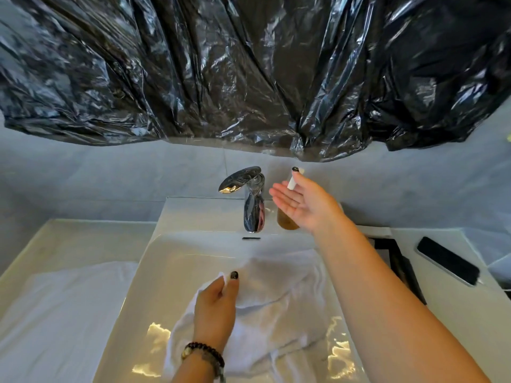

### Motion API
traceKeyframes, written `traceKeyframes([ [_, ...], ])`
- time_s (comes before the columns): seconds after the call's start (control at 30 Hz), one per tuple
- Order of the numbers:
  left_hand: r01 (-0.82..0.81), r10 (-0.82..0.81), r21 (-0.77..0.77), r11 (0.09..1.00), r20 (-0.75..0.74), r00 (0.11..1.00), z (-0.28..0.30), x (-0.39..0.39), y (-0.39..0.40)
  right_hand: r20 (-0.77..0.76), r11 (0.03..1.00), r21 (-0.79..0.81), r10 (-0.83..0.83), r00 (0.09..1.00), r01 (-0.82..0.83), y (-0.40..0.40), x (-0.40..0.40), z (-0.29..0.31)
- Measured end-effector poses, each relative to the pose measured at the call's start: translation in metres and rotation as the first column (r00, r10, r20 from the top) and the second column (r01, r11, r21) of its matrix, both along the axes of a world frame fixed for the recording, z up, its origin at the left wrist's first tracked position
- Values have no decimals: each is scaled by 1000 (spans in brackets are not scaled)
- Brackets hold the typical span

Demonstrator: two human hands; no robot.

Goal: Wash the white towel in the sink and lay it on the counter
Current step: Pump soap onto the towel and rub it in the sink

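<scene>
The white towel [276, 305] lies crumpled in the white sink [177, 250], under the chrome faucet [253, 200]. My left hand [215, 302] pinches a fold of the towel near its upper left edge. My right hand [301, 200] is raised beside the faucet, palm up with straight fingers, its thumb on the white pump of a soap dispenser [287, 221] holding amber liquid. The hand hides most of the bottle.
A second white cloth [63, 313] lies spread on the counter left of the sink. A black phone [448, 261] and a dark tray [398, 266] sit on the counter at right. Black plastic sheeting [249, 73] hangs over the wall above.
</scene>
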State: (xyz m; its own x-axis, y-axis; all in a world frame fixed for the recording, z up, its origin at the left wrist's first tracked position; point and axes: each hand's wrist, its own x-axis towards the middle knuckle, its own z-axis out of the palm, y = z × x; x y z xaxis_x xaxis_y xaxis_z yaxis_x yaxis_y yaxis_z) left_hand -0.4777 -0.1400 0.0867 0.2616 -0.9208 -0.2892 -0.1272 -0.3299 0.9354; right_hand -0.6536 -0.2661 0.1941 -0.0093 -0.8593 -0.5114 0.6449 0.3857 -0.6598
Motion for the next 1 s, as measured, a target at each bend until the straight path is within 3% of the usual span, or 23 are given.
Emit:
traceKeyframes([
  [0.3,-37,44,79,996,-91,995,-11,-5,1,-88,1000,-10,18,996,-19,-13,-1,2],
  [0.5,-20,26,70,997,-90,996,-7,-1,4,-108,1000,-26,0,994,-3,-12,1,0],
  [0.77,-57,71,75,996,-210,975,10,22,23,-196,999,-29,-28,980,23,-10,6,-3],
  [0.87,-53,72,61,997,-356,932,20,31,31,-146,996,-27,-83,986,80,9,9,-11],
  [0.93,-72,95,65,995,-514,852,26,34,35,-113,996,-14,-87,990,86,40,18,-21],
  [1.0,-75,104,72,995,-652,751,32,34,38,-177,998,-26,-57,983,54,82,41,-34],
])
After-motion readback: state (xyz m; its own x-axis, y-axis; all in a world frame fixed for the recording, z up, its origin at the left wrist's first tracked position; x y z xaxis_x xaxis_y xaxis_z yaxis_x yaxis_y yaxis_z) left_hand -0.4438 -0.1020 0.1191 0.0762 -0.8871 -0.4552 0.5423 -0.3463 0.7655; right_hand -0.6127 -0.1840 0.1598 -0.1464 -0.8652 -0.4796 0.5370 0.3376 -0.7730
